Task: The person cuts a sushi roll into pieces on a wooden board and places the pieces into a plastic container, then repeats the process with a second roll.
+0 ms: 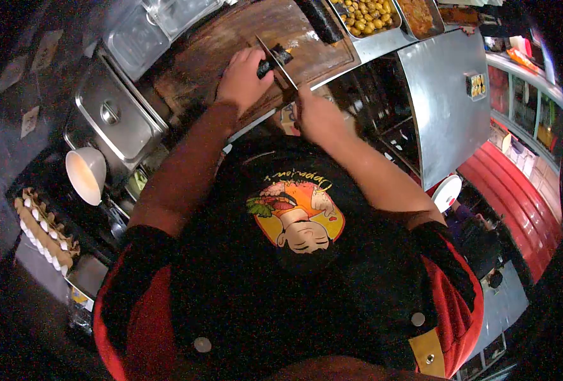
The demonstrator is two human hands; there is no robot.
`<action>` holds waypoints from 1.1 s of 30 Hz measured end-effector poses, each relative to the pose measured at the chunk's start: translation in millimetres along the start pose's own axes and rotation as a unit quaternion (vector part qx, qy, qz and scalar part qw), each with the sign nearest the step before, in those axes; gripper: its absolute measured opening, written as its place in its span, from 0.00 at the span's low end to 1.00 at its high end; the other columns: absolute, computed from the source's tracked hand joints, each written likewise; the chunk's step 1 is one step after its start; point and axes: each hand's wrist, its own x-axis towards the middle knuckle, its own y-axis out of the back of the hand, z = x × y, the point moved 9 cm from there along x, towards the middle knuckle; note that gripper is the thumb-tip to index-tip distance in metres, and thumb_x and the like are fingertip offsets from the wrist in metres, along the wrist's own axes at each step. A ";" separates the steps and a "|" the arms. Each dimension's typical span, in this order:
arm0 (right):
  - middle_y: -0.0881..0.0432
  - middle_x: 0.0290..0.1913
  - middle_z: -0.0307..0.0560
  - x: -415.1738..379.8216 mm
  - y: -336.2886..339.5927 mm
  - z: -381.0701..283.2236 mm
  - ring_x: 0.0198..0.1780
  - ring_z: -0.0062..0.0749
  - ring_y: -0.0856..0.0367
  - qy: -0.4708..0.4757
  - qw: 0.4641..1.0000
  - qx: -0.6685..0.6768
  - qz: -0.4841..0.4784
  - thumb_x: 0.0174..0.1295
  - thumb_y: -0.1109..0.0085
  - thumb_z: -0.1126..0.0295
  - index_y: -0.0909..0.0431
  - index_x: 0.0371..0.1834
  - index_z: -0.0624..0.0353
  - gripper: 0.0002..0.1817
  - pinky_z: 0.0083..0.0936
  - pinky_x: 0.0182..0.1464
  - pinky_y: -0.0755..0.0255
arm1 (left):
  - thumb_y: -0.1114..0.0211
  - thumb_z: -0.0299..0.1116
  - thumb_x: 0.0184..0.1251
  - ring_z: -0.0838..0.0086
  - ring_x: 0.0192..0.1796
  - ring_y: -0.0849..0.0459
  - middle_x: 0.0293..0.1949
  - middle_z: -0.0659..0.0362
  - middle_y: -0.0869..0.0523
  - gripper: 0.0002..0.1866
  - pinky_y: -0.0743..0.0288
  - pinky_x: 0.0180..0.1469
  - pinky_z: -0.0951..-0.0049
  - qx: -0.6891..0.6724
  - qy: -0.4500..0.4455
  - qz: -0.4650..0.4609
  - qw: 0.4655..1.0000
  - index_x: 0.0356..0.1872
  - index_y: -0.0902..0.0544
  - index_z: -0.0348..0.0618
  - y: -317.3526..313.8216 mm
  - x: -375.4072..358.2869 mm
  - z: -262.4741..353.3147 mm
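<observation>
A long knife [278, 64] lies slantwise across a dark seaweed-wrapped roll [265, 68] on the wooden cutting board [196, 60]. My right hand [319, 117] is wrapped round the knife's handle at the board's near edge. With curled fingers, my left hand [243, 75] grips the roll just left of the blade. A short dark piece of roll [283, 56] is on the blade's other side, with orange bits near it. Farther back on the board rests another long dark roll [319, 20]. The palm side of both hands is hidden.
Pans of small round potatoes [367, 16] and reddish-brown food [419, 16] stand behind right. On the left are a lidded steel container [113, 120], a white bowl [86, 176] and egg cartons [43, 232]. A metal panel [446, 95] rises at right; another person's sleeve [465, 219] shows below.
</observation>
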 end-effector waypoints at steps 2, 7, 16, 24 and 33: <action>0.12 0.36 0.71 25.4 1.0 -11.9 0.41 0.73 0.11 0.019 1.000 -0.008 0.017 0.77 0.45 0.60 0.28 0.53 0.64 0.16 0.66 0.46 0.19 | 0.24 0.37 0.64 0.46 0.64 0.20 0.57 0.48 0.16 0.21 0.23 0.67 0.49 0.002 -0.004 0.002 1.000 0.55 0.20 0.42 -1.5 0.3 -2.5; 0.13 0.37 0.71 61.8 -4.9 -28.7 0.42 0.72 0.12 0.059 0.997 0.012 0.052 0.77 0.45 0.62 0.29 0.53 0.63 0.15 0.65 0.45 0.21 | 0.24 0.36 0.64 0.46 0.64 0.20 0.58 0.47 0.16 0.22 0.23 0.67 0.49 -0.008 -0.015 0.010 1.000 0.55 0.19 0.42 0.3 -0.7 -7.5; 0.11 0.39 0.73 0.9 -3.4 -1.3 0.44 0.71 0.10 0.026 1.000 -0.013 -0.007 0.78 0.52 0.67 0.28 0.52 0.66 0.12 0.66 0.46 0.19 | 0.23 0.35 0.62 0.45 0.62 0.19 0.55 0.48 0.16 0.21 0.22 0.65 0.50 0.000 -0.039 0.012 0.999 0.53 0.18 0.43 -4.8 -0.8 1.3; 0.13 0.38 0.72 54.0 -11.8 -17.3 0.45 0.72 0.12 0.030 0.999 0.028 0.019 0.77 0.47 0.63 0.30 0.52 0.64 0.14 0.68 0.45 0.23 | 0.24 0.34 0.63 0.47 0.62 0.20 0.56 0.49 0.16 0.20 0.23 0.66 0.51 0.014 -0.027 -0.003 1.000 0.53 0.19 0.42 -0.9 -2.2 4.5; 0.14 0.39 0.76 32.7 -24.1 7.5 0.46 0.77 0.13 0.034 0.999 0.032 0.006 0.77 0.52 0.67 0.31 0.51 0.66 0.11 0.67 0.49 0.23 | 0.24 0.35 0.63 0.48 0.62 0.20 0.55 0.49 0.15 0.21 0.23 0.67 0.51 0.033 -0.030 -0.007 0.999 0.54 0.19 0.43 -12.1 -0.8 0.9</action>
